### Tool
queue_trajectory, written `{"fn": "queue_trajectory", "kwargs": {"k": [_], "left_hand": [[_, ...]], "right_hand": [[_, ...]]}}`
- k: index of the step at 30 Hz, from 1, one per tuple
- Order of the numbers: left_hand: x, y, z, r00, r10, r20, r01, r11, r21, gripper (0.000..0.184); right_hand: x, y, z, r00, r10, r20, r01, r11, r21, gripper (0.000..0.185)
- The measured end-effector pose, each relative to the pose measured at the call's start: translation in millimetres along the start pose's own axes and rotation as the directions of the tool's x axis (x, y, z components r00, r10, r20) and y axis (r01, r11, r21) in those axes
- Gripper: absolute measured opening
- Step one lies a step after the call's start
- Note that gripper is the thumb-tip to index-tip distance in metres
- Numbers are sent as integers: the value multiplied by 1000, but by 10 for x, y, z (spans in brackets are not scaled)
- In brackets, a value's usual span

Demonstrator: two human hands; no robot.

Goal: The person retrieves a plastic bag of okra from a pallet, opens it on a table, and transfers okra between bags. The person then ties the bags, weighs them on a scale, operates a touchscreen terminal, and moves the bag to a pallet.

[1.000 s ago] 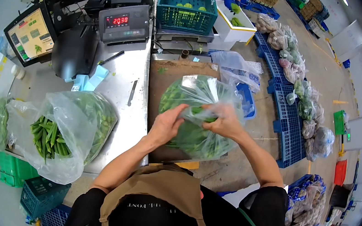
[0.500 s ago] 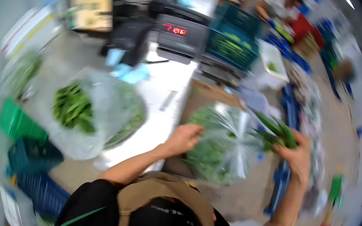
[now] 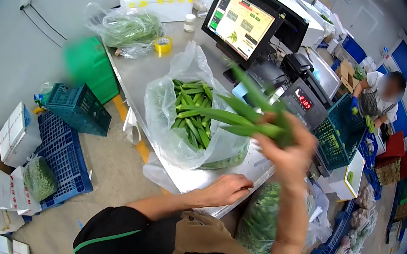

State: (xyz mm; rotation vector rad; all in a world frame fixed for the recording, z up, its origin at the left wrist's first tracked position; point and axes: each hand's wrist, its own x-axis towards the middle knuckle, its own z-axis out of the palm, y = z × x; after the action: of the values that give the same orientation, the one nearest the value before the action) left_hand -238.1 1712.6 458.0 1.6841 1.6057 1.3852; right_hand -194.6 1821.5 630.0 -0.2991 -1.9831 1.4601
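- My right fingers [image 3: 269, 149] gripped a few okra pods [image 3: 231, 117] in the air, tips toward the open bag [image 3: 157, 115].
- My left fingers [image 3: 242, 183] were curled near the table [image 3: 135, 78] edge; couldn't tell if they held anything.
- Open bag sat on the table, more okra [image 3: 197, 131] inside.
- Filled bag [image 3: 259, 220] was partly behind my right forearm.
- Scale display [image 3: 304, 98] glowed red.

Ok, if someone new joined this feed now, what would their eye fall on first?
Probably the fanned bunch of long green pods in the person's right hand, near the middle of the view. To its left, an open, clear plastic bag of similar green pods sits on the shiny metal table. Above them glows a black-framed, lit monitor, with red digits on a dark grey scale display to its lower right.
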Motion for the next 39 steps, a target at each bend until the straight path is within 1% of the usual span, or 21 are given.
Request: {"fn": "queue_trajectory", "kwargs": {"k": [1,2,3,4,5,6,8,11,13,15,18,21,25,28,29,31,32,34,35,37,39], "left_hand": [[-50,-43,-32,1000,-5,-15,6,1000,25,19],[-100,-91,-64,1000,-8,-23,9,999,47,19],[-156,-133,-69,998,-19,-62,18,1000,-8,19],[-171,-122,-120,995,-90,-31,90,996,-8,19],[-198,-141,-133,996,-75,-54,75,997,-8,18],[-221,-177,-150,996,-59,-66,59,998,-7,17],[-294,-227,-146,993,-100,-62,100,995,-6,15],[-292,-227,-71,996,-82,-17,83,996,17,17],[-240,-212,44,995,-82,49,83,996,-18,17],[-155,-207,180,990,-42,135,50,997,-55,17],[-33,-256,500,950,-4,314,34,995,-93,19],[64,-383,869,899,7,438,13,999,-42,27],[78,-552,1339,849,-8,529,4,1000,8,43],[-55,-762,1605,771,-105,628,19,990,142,49],[-101,-841,1680,718,-171,674,48,979,197,50],[-183,-936,1799,632,-279,723,65,949,309,44],[-218,-988,1857,626,-265,733,87,958,272,41],[-236,-1025,1919,621,-237,747,134,971,197,35],[-239,-1005,1940,673,-181,717,126,983,130,31],[-188,-971,1963,648,-176,741,225,974,35,29],[-153,-959,2029,648,-151,746,226,974,0,28]], "right_hand": [[156,374,240,993,-94,71,101,988,-117,44],[297,847,538,985,-159,70,165,983,-83,47],[381,1134,770,991,-72,114,96,970,-225,52],[484,1596,912,940,-117,320,228,914,-337,74],[418,1682,1007,918,24,397,208,821,-531,88],[315,1817,1021,899,66,432,198,820,-537,97],[145,1762,901,837,-273,474,500,734,-459,82],[-222,1275,400,787,-431,442,606,674,-422,62],[-566,939,-110,857,-408,314,514,658,-550,50],[-982,674,-642,948,-316,21,223,617,-755,39],[-1564,441,-1416,870,-393,-297,-166,333,-928,31],[-2161,355,-1890,779,-280,-561,-487,293,-823,23],[-2744,637,-2127,856,-85,-509,-485,207,-850,17],[-2808,638,-2083,770,72,-634,-636,18,-771,17],[-2780,627,-2080,753,-28,-658,-652,-176,-738,13],[-2751,644,-2090,734,-35,-678,-652,-318,-689,8],[-2714,661,-2094,729,-39,-683,-642,-385,-663,6],[-2631,813,-2001,810,192,-554,-515,-218,-829,3],[-2604,918,-1960,836,296,-462,-448,-119,-886,3],[-2512,1245,-2080,914,406,-8,-230,501,-834,6],[-2521,1677,-2230,784,617,-63,-345,351,-870,21]]}}
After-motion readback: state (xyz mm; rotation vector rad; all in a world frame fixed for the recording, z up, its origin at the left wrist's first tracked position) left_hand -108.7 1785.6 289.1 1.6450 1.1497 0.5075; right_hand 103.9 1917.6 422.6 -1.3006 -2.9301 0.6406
